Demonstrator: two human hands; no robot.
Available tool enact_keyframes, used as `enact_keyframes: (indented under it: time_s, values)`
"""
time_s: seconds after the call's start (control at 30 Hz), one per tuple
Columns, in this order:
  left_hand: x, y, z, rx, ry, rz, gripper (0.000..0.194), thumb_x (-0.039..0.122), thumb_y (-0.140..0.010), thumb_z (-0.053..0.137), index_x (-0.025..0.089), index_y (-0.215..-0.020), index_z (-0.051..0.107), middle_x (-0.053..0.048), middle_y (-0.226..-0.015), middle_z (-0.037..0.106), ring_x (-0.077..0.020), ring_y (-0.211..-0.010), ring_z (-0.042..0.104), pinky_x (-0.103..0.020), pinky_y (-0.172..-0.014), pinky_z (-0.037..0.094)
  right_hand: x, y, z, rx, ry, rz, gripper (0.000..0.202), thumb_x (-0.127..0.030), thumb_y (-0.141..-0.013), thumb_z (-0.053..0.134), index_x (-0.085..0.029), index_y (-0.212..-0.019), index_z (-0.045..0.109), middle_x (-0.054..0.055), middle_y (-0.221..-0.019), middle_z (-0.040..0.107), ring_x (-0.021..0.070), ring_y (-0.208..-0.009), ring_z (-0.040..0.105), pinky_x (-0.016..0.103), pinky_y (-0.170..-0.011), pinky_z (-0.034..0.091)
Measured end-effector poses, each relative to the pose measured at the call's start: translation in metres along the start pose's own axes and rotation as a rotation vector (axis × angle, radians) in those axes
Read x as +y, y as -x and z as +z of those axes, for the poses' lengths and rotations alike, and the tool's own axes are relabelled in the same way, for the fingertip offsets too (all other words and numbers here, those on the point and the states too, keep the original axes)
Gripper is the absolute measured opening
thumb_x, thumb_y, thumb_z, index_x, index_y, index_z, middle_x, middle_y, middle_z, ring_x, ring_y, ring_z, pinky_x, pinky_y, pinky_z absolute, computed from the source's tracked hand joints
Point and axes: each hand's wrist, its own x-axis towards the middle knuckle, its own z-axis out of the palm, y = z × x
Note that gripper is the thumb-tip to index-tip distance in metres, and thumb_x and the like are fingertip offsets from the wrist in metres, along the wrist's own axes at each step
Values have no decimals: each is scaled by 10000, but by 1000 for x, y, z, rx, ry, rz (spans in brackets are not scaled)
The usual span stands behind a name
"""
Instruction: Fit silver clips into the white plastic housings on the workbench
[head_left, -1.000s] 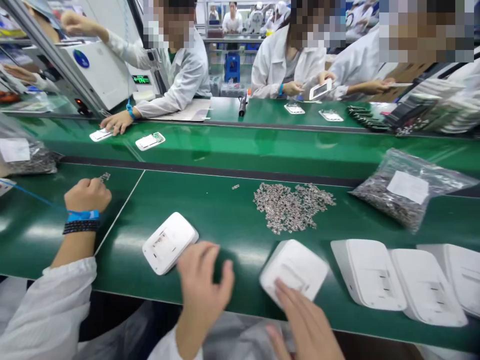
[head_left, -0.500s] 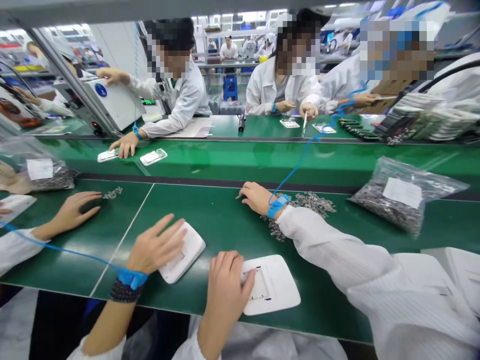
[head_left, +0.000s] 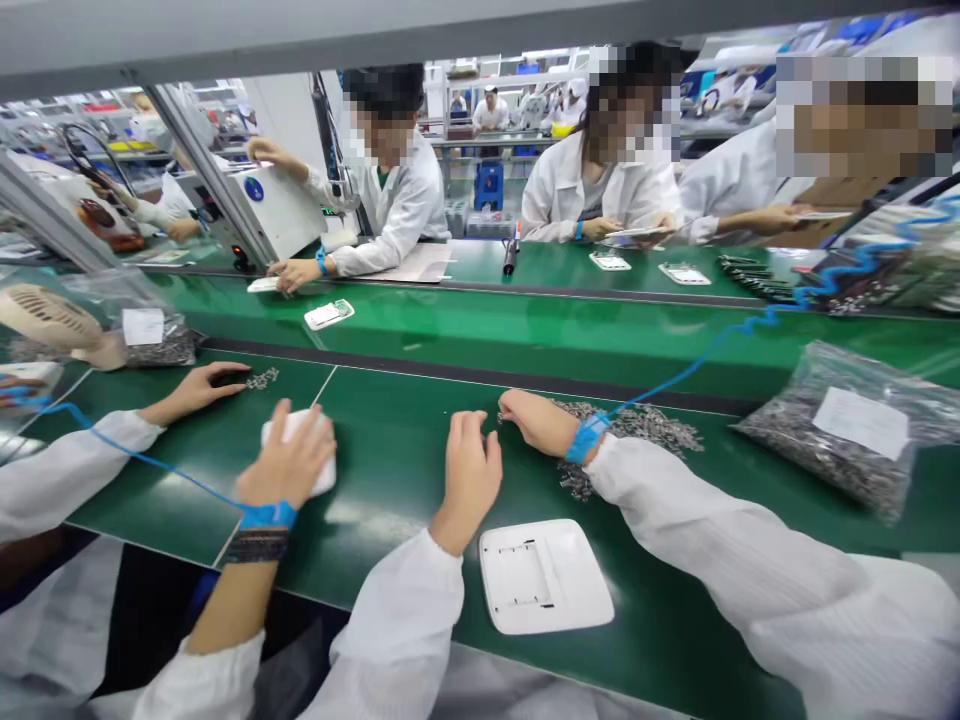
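Note:
Near the middle of the green bench, my left hand [head_left: 469, 470] is raised with its fingers bent and parted, holding nothing visible. Just right of it, my right hand [head_left: 541, 422], with a blue band at the wrist, has its fingertips pinched together; what they hold is too small to make out. Beside and behind that wrist lies a spread pile of small metal parts [head_left: 652, 426]. A white rectangular cover [head_left: 574, 575] with a recessed frame lies flat on the bench below both hands, untouched.
A neighbour's hand [head_left: 289, 460] rests on another white cover [head_left: 324, 478] at left. Another hand [head_left: 196, 390] reaches beside small parts [head_left: 262, 378]. A bag of metal parts [head_left: 832, 440] lies right. Across the green belt [head_left: 480, 335], people handle white pieces. A blue cord crosses at right.
My left hand has left the white cover and moved up beside my right hand. My right fingers have drawn in to a pinch. The neighbour's hand and cover have shifted left.

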Motion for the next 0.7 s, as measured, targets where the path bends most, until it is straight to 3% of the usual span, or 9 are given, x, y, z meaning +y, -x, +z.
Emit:
enact_keyframes:
  time_s: [0.07, 0.17, 0.27, 0.37, 0.7]
  values:
    - [0, -4, 25, -61, 164, -118, 258, 265, -905, 636, 233, -1160, 640, -106, -1081, 645, -209, -929, 621, -381, -837, 527, -8, 9, -9, 42, -58, -20, 116, -133, -965, 419, -189, -904, 500, 58, -897, 597, 169, -793, 531, 288, -746, 415]
    - [-3, -6, 37, -155, 305, -209, 197, 284, -902, 605, 183, -1058, 670, -67, -946, 674, -145, -749, 610, -300, -728, 509, -20, 19, -19, 127, -130, -13, 92, -181, -972, 439, -200, -892, 481, 40, -860, 596, 162, -761, 535, 281, -711, 408]
    - [-2, -5, 34, -200, 391, -259, 219, 345, -926, 561, 167, -911, 688, -42, -827, 689, -133, -742, 621, -256, -705, 483, -29, 23, -21, 213, -189, 11, 64, -215, -974, 461, -203, -913, 474, 22, -812, 588, 152, -705, 530, 273, -668, 397]
    - [1, -3, 30, -188, 447, -305, 231, 363, -915, 561, 164, -901, 677, -42, -837, 697, -136, -773, 633, -249, -724, 480, -35, 23, -17, 251, -233, 9, 42, -217, -962, 487, -204, -922, 481, 15, -798, 594, 148, -688, 538, 270, -657, 395]
    - [5, -4, 23, -208, 476, -326, 261, 384, -884, 576, 166, -804, 697, -19, -740, 636, -127, -706, 548, -250, -689, 406, -38, 27, -14, 261, -262, 31, 28, -205, -953, 496, -210, -941, 471, 3, -796, 599, 144, -679, 562, 260, -641, 404]
